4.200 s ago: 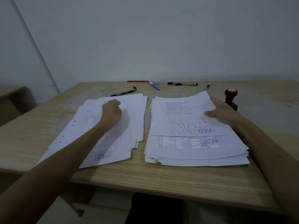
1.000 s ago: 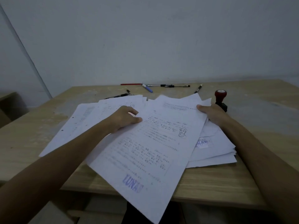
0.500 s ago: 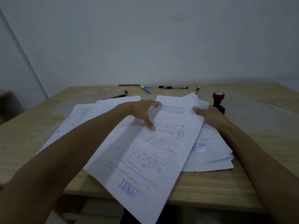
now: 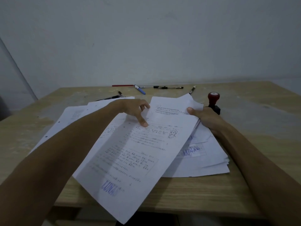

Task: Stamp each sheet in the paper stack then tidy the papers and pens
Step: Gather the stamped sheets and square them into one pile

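Your left hand presses flat, your right hand seemingly pinches the papers; overhanging sheets may slide off the table.

Both forearms reach forward, left hand spread with thumb pressed down, right hand curled, thumb on top.

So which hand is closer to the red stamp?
The right hand: it grips the papers' edge right beside the stamp. The left hand rests farther left on them.
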